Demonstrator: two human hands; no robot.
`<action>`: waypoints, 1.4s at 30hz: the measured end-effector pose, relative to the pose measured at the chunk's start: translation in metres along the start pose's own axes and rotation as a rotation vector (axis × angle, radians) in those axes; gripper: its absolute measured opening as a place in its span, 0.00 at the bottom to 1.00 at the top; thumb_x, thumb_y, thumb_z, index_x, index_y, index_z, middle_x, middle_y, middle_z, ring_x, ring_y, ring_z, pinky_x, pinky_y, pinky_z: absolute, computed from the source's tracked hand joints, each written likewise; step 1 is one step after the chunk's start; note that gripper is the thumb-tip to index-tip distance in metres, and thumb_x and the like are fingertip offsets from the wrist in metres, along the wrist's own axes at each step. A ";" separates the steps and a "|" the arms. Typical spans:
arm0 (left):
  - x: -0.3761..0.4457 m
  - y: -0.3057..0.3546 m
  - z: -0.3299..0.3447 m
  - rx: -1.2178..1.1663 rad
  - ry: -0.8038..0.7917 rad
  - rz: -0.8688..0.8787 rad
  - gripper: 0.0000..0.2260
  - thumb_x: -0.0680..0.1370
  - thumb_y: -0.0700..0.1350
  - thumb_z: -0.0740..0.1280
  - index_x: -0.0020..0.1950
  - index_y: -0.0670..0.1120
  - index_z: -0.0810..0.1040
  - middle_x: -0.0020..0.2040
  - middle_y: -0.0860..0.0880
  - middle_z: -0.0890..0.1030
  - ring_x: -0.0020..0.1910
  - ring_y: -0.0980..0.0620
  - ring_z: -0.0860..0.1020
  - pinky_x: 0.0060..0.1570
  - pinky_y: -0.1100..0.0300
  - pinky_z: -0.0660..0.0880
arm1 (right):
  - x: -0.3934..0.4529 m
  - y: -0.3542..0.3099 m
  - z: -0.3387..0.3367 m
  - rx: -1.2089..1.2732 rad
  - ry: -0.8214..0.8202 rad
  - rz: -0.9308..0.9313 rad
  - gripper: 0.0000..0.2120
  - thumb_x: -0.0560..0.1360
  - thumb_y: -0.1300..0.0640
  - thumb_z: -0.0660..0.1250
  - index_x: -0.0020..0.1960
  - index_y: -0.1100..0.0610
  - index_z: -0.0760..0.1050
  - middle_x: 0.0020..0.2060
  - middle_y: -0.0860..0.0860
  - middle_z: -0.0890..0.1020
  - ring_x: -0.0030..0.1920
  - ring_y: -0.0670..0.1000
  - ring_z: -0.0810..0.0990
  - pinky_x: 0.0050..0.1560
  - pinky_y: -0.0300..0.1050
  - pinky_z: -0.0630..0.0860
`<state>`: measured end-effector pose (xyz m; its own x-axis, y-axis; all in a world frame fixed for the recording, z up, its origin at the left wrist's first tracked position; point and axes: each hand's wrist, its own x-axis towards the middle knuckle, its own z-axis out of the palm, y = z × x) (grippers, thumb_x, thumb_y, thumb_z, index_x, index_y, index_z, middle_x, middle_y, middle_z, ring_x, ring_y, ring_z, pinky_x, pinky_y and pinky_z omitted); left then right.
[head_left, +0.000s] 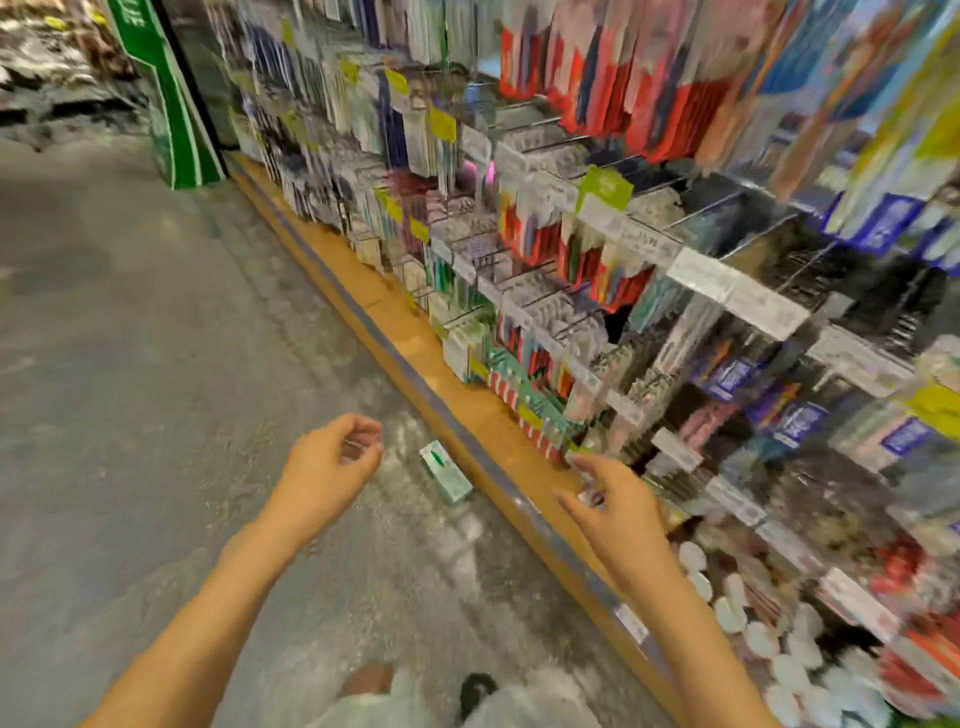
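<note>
left grip & right grip loose, empty; box on floor btwn them.

A green-and-white box lies on the grey floor beside the shelf base.

Shelf goods smeared beyond reading; both forearms cut off below.
</note>
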<state>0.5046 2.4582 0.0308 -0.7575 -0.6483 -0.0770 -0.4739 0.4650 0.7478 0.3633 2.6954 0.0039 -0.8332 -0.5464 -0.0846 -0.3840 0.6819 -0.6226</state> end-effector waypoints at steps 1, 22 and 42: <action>0.025 -0.003 -0.006 0.009 -0.011 0.003 0.06 0.77 0.38 0.65 0.53 0.45 0.76 0.44 0.51 0.78 0.44 0.53 0.76 0.48 0.62 0.71 | 0.023 -0.009 0.003 -0.003 -0.008 0.018 0.23 0.76 0.48 0.67 0.68 0.55 0.70 0.63 0.49 0.74 0.64 0.48 0.71 0.63 0.41 0.66; 0.490 -0.265 0.140 0.480 -0.816 0.296 0.15 0.79 0.41 0.63 0.66 0.43 0.71 0.61 0.47 0.76 0.58 0.51 0.75 0.45 0.71 0.63 | 0.382 0.049 0.316 0.021 -0.198 0.587 0.19 0.77 0.52 0.65 0.64 0.59 0.71 0.56 0.57 0.78 0.56 0.56 0.77 0.45 0.44 0.69; 0.601 -0.610 0.603 1.288 -0.896 1.192 0.47 0.75 0.52 0.68 0.76 0.46 0.34 0.76 0.42 0.50 0.75 0.41 0.49 0.72 0.43 0.47 | 0.487 0.385 0.757 -0.470 -0.283 0.351 0.48 0.71 0.45 0.70 0.77 0.63 0.45 0.71 0.61 0.59 0.70 0.62 0.60 0.69 0.56 0.57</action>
<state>0.0676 2.1488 -0.8691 -0.6584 0.5180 -0.5461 0.6841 0.7144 -0.1471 0.1114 2.3238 -0.8655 -0.8286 -0.3152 -0.4627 -0.2942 0.9483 -0.1191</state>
